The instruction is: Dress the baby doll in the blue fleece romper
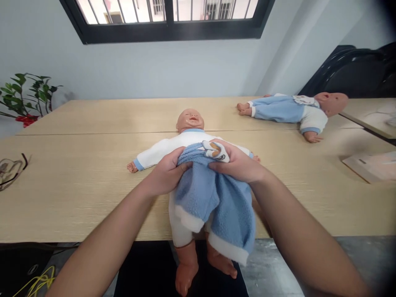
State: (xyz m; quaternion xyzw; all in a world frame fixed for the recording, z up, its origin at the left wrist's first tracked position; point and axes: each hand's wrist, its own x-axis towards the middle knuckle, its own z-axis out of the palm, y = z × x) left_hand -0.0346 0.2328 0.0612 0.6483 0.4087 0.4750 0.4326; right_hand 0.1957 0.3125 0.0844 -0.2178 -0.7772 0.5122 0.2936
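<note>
A baby doll (190,120) in a white top with blue cuffs lies on its back on the wooden table (93,185), its bare feet hanging past the front edge. Over its belly and legs, blue fleece trousers (198,185) with white hems are held up by the waist, the two legs dangling down. My left hand (168,171) is closed on the left side of the bunched waistband. On the other side, my right hand (236,161) grips the waistband beside a white patterned patch (216,151).
A second doll (284,109) in blue and white lies at the back right. Glasses (10,171) rest at the far left, near a potted plant (24,95). A flat board (371,167) is at the right. Yellow cable (40,282) shows at lower left.
</note>
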